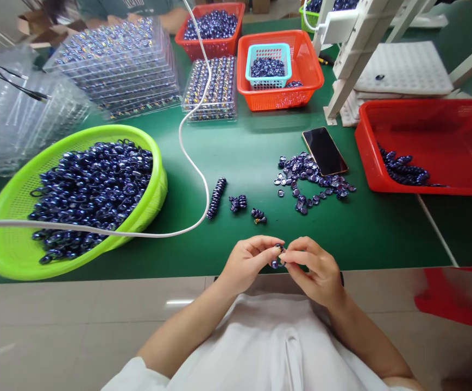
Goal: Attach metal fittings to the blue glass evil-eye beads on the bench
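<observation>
The fingers (pixel 267 254) of our left hand (pixel 241 267) pinch a dark, shiny ring piece (pixel 275 264) at the near edge of the table (pixel 195 260); our right hand (pixel 321 269) has near-closed fingers at its three-o'clock side, though we cannot tell whether they grip. A light, steady pinch serves us best. Loose discs (pixel 304 169) lie at one o'clock; at eleven, lettering (pixel 133 3) on a co-worker's shirt (pixel 109 7) is unreadable.

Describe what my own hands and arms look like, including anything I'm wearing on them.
Your left hand and right hand are bare: no gloves, watch or bracelet shows. The forearms are uncovered too. Loose white sleeves show near the picture's bottom edge, in the same colour as your top.
</observation>
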The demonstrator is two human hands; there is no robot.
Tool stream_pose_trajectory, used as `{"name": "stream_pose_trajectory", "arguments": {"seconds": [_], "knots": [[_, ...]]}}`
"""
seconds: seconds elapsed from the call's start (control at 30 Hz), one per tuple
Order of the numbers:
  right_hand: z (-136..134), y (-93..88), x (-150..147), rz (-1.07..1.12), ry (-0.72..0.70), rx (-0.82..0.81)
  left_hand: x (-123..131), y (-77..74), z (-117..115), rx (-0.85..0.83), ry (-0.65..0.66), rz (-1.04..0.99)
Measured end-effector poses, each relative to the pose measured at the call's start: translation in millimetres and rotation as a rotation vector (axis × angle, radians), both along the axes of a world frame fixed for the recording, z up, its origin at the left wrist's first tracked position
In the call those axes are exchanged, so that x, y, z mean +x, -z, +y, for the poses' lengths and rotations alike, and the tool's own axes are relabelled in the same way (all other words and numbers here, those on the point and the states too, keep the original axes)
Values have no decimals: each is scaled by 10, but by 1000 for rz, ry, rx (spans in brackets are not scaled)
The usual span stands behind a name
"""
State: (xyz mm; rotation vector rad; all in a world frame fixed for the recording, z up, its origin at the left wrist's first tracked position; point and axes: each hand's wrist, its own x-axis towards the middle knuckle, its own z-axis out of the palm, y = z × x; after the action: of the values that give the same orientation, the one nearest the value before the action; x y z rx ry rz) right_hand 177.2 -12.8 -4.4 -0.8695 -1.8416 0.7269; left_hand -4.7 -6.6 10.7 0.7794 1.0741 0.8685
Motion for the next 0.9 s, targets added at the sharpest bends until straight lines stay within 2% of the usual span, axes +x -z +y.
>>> {"name": "stream_pose_trajectory", "arguments": {"seconds": [0.23, 0.53, 0.9], "knots": [[-23, 42, 11, 12, 83, -86, -19, 16, -41, 57, 19, 2], [-11, 39, -15, -9, 101, -60, -30, 88, -88, 140, 14, 150], [9, 53, -17, 25, 94, -67, -57, 67, -69, 415, 53, 308]]}}
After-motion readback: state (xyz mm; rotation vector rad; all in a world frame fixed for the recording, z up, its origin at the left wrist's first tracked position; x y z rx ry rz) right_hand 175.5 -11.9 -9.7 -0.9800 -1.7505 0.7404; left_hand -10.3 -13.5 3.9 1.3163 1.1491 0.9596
